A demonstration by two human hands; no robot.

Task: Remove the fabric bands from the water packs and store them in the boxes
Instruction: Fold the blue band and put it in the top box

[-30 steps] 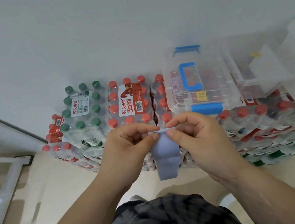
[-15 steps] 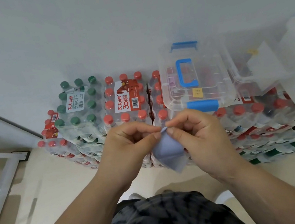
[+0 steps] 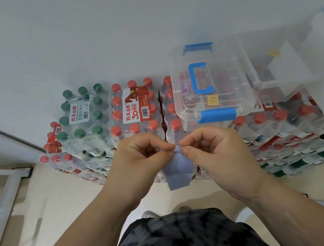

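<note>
A pale wall (image 3: pixel 97 26) rises behind a beige floor (image 3: pixel 63 203), with stacks of shrink-wrapped water packs against it. At far left lies a grey metal frame (image 3: pixel 1 192). Next comes the green-capped pack (image 3: pixel 82 112), then the red-capped pack (image 3: pixel 135 108). In front of these, the left hand (image 3: pixel 139 161) pinches the top edge of a blue-grey fabric band (image 3: pixel 178 169) between thumb and forefinger, its other fingers curled. The band hangs free below the fingertips, off the packs and above the floor. The right hand (image 3: pixel 215 150) pinches the same edge just beside the left. Further right, a clear storage box (image 3: pixel 210 84) sits on the red-capped packs, its lid apparently closed.

The band looks light, soft and limp — likely to droop wherever unsupported, and hardly fragile. An edge pinch holds it well enough. For storing, gathering it into one palm would probably suit better — the box's blue latch (image 3: pixel 216 114) will need a free hand.
</note>
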